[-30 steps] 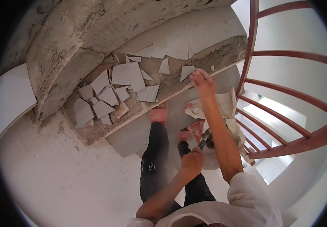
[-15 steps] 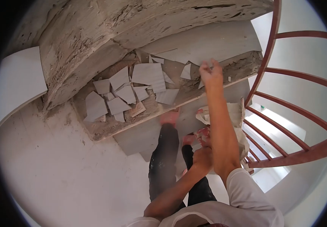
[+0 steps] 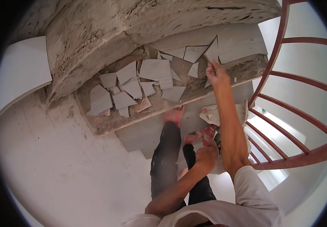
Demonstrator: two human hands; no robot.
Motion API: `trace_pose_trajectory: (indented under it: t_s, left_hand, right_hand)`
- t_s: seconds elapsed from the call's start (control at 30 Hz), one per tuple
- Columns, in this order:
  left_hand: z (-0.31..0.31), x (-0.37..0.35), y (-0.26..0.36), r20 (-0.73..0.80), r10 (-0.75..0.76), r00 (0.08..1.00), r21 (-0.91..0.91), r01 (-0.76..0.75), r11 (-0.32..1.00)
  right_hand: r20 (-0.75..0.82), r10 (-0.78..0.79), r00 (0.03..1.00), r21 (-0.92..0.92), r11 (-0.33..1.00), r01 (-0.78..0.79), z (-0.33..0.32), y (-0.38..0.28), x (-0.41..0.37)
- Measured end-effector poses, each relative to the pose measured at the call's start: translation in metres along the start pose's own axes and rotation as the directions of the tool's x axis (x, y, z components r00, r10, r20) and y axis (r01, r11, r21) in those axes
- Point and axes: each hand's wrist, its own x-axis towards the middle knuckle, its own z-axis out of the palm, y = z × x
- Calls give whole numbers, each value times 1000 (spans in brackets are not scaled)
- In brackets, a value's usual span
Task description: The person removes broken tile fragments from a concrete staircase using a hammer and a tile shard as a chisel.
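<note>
My right hand (image 3: 217, 73) reaches out over the step and pinches the lower tip of a pointed tile shard (image 3: 212, 50). This shard tilts up at the broken edge of a grey tile (image 3: 241, 41). Cracked pieces (image 3: 195, 53) lie just left of it, and a small loose shard (image 3: 193, 70) sits below on the rough mortar. My left hand (image 3: 207, 154) is closed, low by my legs, beside a red-and-white patterned item (image 3: 208, 132). What it grips, if anything, I cannot make out.
Several broken tile pieces (image 3: 156, 72) cover the left of the step bed (image 3: 105, 126). A rough riser (image 3: 91, 56) rises behind. Red-brown railing (image 3: 303, 81) curves along the right. A cream sack (image 3: 210, 115) is under my right forearm. A white slab (image 3: 23, 75) stands at left.
The grey tile now shows open cracks and separate pieces at its left part. My right hand has closed on a pointed shard and tilted it up. My left hand stays low.
</note>
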Motion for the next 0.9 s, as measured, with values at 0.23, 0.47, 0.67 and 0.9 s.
trace_pose_trajectory:
  t_s: [0.23,0.47,0.67,0.9]
  left_hand:
    - [0,12,3,126,-56,990,-140,73,987]
    - [3,-1,-6,-52,-4,999,-348,-14,937]
    - [-35,-1,-2,26,43,999,-127,-40,991]
    - [-36,12,-4,109,-66,992,-135,80,988]
  right_hand:
    - [367,-41,929,-242,960,138,-27,72,-99]
    - [499,-409,764,-814,81,575,26,76,-54]
    - [650,-675,349,-728,-422,540,48,53,10]
    - [453,-663,595,-798,-4,603,62,32,16]
